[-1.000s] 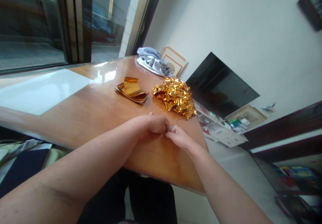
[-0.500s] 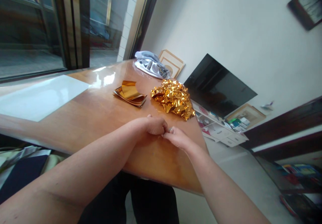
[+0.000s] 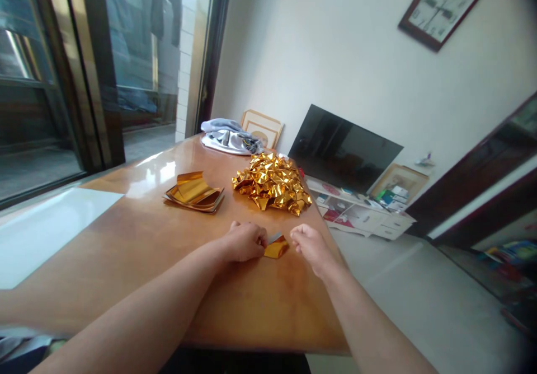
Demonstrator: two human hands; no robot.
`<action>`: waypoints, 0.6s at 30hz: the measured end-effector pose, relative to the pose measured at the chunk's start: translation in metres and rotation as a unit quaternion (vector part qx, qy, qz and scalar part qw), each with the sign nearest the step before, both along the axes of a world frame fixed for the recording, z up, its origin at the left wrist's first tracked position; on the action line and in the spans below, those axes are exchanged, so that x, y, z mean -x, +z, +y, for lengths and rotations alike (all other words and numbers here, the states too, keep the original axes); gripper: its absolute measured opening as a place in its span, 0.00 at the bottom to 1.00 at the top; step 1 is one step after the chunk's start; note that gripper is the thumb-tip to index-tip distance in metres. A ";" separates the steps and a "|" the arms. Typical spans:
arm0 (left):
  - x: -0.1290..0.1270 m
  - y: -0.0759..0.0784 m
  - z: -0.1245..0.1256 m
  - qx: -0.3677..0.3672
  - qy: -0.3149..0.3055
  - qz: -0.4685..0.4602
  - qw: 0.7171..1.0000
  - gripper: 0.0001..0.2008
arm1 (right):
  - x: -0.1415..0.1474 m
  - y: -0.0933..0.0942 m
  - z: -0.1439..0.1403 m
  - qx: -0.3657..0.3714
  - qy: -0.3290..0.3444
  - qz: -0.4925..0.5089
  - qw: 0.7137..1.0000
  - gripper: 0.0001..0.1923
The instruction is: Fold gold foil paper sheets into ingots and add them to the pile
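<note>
My left hand (image 3: 247, 241) rests low over the table, fingers pinched on the edge of a small folded sheet of gold foil paper (image 3: 276, 248). A pale grey strip shows along the top of that sheet. To its right, my right hand (image 3: 308, 245) is closed with curled fingers, a small gap away from the paper, and nothing shows in it. Beyond both hands lies a heap of folded gold foil pieces (image 3: 274, 183). A stack of flat, slightly curled gold foil sheets (image 3: 195, 193) sits to the left of the heap.
The brown glossy table (image 3: 168, 256) has its right edge close by my right hand. A white sheet (image 3: 54, 223) lies at left. Grey-blue folded cloth (image 3: 229, 136) and leaning frames (image 3: 264, 127) stand at the far end, with a television (image 3: 344, 150) behind.
My hands were together over the table; my right hand has moved right, apart from my left, and the gold foil paper between them now shows. The camera view has shifted.
</note>
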State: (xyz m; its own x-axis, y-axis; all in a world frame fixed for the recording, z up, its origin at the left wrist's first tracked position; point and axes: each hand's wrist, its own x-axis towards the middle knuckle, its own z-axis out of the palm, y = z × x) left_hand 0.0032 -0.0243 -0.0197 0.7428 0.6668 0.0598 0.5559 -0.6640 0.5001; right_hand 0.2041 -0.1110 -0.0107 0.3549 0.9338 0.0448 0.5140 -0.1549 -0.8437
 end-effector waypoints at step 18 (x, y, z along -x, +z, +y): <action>-0.001 0.002 0.000 -0.021 0.015 0.001 1.000 0.05 | -0.021 -0.006 0.030 0.006 0.128 -0.059 0.990 0.01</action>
State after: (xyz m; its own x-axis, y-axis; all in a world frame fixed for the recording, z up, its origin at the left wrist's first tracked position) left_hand 0.0041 -0.0239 -0.0176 0.7229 0.6855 0.0866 0.5766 -0.6676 0.4710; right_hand 0.2250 -0.0810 -0.0171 0.1004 0.9931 0.0599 0.6333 -0.0174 -0.7738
